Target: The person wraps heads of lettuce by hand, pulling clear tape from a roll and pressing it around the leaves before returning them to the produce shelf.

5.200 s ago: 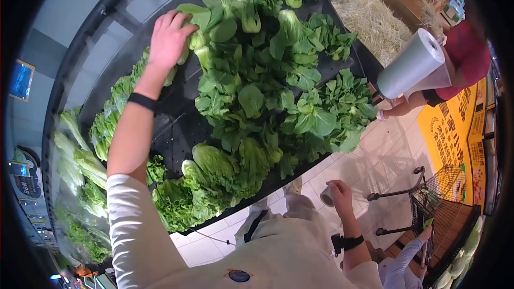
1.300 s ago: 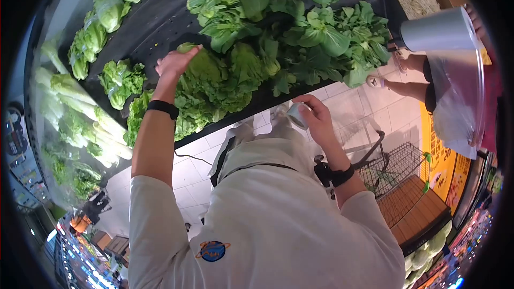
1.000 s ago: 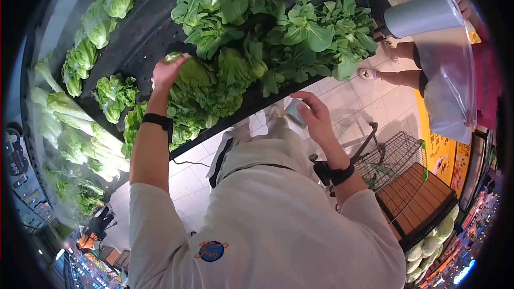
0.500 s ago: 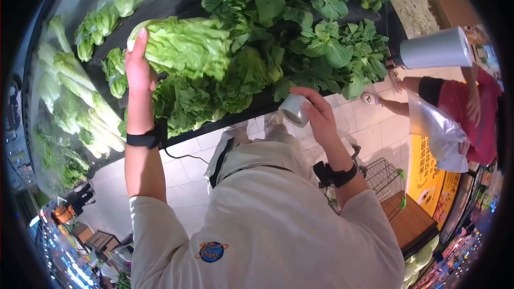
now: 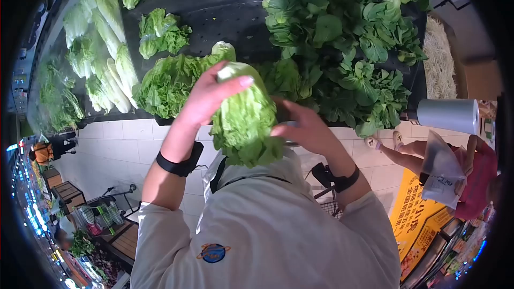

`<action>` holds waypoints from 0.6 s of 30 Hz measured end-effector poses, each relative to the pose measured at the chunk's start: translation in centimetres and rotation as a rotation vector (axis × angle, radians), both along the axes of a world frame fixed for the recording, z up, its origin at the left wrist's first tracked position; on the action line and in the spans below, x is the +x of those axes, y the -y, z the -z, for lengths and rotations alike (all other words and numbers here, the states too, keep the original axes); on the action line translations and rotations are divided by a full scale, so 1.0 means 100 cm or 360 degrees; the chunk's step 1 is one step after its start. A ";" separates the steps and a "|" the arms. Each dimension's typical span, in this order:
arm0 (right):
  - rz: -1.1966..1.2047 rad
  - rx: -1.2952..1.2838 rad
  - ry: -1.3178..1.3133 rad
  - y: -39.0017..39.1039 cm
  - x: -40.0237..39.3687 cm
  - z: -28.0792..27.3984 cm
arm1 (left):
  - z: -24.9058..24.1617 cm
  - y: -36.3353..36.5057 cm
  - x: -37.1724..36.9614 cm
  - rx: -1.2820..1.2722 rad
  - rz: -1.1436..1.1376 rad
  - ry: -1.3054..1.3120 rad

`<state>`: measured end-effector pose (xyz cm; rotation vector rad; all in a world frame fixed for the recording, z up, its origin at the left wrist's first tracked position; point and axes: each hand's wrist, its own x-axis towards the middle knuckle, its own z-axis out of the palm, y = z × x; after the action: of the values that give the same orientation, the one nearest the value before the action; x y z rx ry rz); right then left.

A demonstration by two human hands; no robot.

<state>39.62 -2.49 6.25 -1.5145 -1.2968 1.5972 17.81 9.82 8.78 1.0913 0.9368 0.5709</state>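
My left hand point(image 5: 208, 95) is closed round the pale base of a green lettuce point(image 5: 243, 115), its thumb across the stem end. The lettuce hangs leaf-end down in front of my body. My right hand point(image 5: 306, 128) is at the lettuce's right side, its thumb touching the leaves. A roll of tape point(image 5: 292, 124) is in that hand, mostly hidden behind the fingers and the lettuce. Just beyond my hands, more lettuce point(image 5: 170, 85) lies along the front of the dark shelf point(image 5: 230, 0).
Leafy greens point(image 5: 369, 88) fill the shelf's right side, with long pale cabbages point(image 5: 115, 48) at left. A large plastic-bag roll point(image 5: 447, 115) sticks out at right. Near it, a person in a pink top point(image 5: 479, 182) holds a plastic bag point(image 5: 441, 176). A shopping cart point(image 5: 104, 217) stands at lower left.
My left hand has brought the lettuce from the left toward my middle and turned it leaf-end down. My right hand, with the roll of tape, has come up against it. The view has shifted.
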 end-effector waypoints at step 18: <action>0.0593 0.0407 -0.0102 0.008 -0.155 0.014 | 0.033 0.019 -0.109 0.0006 0.0613 0.0198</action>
<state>24.12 -3.33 4.84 -1.4320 -1.0623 1.1856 6.86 7.96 5.53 1.1884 0.5961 0.3181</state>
